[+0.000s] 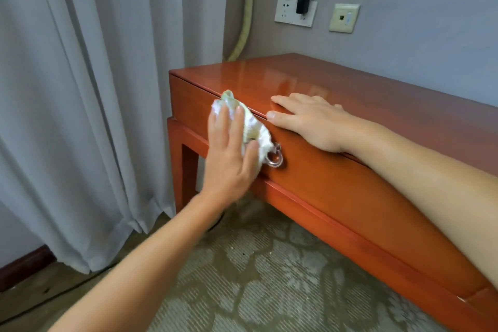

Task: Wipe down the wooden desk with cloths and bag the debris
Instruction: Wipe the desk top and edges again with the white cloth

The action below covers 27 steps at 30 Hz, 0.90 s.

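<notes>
A crumpled white-and-pale-green cloth (249, 127) is pressed flat-fingered by the left hand (229, 159) against the drawer front of the glossy red-brown wooden desk (377, 94), just beside a silver ring pull (275, 159). The right hand (310, 121) is laid open on the top edge. Firm, overlapping strokes around the pull are advised. No bag is seen.

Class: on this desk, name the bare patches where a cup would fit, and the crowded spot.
Bare: the desk top between the right hand and the wall, and further right. Crowded: the drawer front, where the left hand presses the cloth beside the ring handle.
</notes>
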### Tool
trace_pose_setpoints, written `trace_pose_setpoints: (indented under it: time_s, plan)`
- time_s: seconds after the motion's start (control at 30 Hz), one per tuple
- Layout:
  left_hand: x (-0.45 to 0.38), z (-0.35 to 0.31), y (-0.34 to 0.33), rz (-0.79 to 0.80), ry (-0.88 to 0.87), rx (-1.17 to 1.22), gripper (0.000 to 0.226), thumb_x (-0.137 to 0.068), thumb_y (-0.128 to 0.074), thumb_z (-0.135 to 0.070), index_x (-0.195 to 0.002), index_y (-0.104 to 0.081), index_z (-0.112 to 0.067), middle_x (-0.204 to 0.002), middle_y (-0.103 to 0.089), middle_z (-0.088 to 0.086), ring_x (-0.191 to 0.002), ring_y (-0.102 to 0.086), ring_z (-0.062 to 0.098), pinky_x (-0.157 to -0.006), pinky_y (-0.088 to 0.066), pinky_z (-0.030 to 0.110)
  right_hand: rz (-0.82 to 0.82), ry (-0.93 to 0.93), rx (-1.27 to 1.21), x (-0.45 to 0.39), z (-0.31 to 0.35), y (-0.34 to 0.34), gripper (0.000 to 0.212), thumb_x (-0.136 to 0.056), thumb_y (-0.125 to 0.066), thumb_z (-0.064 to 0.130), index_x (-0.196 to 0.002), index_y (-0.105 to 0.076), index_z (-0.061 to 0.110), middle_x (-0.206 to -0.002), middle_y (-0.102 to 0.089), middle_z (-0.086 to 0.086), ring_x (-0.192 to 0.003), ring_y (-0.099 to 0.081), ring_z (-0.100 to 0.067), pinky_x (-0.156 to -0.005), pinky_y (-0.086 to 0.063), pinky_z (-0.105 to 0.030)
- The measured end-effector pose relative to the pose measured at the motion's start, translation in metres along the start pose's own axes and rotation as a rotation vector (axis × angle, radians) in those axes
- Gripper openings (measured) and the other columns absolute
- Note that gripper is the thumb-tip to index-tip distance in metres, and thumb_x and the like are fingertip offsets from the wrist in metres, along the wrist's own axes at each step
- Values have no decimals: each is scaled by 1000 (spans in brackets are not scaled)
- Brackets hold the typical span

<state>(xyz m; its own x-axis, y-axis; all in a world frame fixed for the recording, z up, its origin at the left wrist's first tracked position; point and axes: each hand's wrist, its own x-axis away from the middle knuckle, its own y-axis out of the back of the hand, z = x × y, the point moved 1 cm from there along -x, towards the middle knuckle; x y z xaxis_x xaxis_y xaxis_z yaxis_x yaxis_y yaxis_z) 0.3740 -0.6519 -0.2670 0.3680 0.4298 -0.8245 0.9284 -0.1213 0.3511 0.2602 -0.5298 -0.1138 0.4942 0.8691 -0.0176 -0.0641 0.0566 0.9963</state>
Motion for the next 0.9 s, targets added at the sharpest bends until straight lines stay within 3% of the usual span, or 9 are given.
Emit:
trace_pose_setpoints:
  time_s: [0.1, 0.17, 0.27, 0.33, 0.5, 0.63, 0.73, 0.8, 0.9]
  plan:
    - [-43, 52, 17, -72, 249, 58, 66, -107, -32, -39, -163, -16, -7, -170, -13, 20, -158, -11, 35, -129, -12, 51, -11, 1, 9, 1, 0, -1, 72, -97, -19, 80, -161, -16, 48, -173, -16, 4, -157, -15, -33, -122, -11, -68]
    - [-74, 79, 29, -142, 484, 152, 74, -99, -25, -48, -160, -25, -6, -160, -30, 21, -149, -29, 34, -125, -23, 50, -15, -1, 12, 1, 0, 0, 73, -96, -19, 81, -161, -16, 48, -172, -18, 3, -157, -17, -34, -121, -13, -69]
    - [-85, 81, 31, -189, 680, 208, 64, -104, -26, -42, -159, -29, -9, -160, -33, 15, -147, -34, 30, -124, -23, 35, -22, 6, -1, 2, 1, 1, 72, -97, -20, 80, -162, -18, 47, -172, -21, 2, -156, -20, -35, -121, -14, -69]
    - [-70, 68, 26, -197, 705, 202, 66, -103, -25, -44, -159, -29, -7, -159, -33, 17, -146, -36, 33, -124, -26, 39, -32, 11, -13, 3, 2, 2, 72, -98, -22, 80, -162, -21, 46, -171, -23, 1, -155, -21, -36, -120, -15, -70]
    - [25, -39, -8, -36, 356, 172, 65, -106, -33, -30, -161, -16, 2, -169, -13, 24, -159, -9, 33, -130, -6, 37, -81, 11, -91, 10, 4, 6, 76, -93, -33, 82, -157, -39, 42, -166, -36, 3, -152, -32, -31, -120, -26, -62]
    - [102, -120, -25, 41, 193, 198, 56, -111, -43, -25, -154, -31, 8, -165, -21, 19, -158, -10, 35, -129, -11, 44, -185, 4, -120, 32, 6, 10, 58, -102, -33, 68, -144, -59, 36, -152, -55, 5, -139, -48, -27, -107, -41, -44]
    - [141, -160, -42, 73, -233, 82, 47, -105, -56, -5, -149, -40, 4, -156, -31, 16, -156, -16, 28, -128, -16, 53, -99, 63, -186, 60, -10, 12, 55, -105, -38, 63, -148, -56, 34, -156, -51, 6, -144, -43, -22, -114, -34, -35]
    - [166, -193, -55, 249, -510, 95, 42, -109, -49, -5, -150, -44, 0, -158, -38, 19, -153, -26, 35, -123, -22, 64, -29, 83, -151, 83, -30, 17, 55, -105, -41, 62, -153, -48, 35, -161, -43, 8, -149, -36, -17, -117, -27, -31]
    - [184, -242, -75, 315, -819, 91, 40, -111, -43, -10, -149, -50, -4, -161, -42, 15, -150, -35, 43, -122, -28, 58, -24, -36, 35, 111, -75, 25, 73, -99, -30, 75, -159, -38, 33, -168, -32, 6, -155, -28, -18, -126, -23, -43]
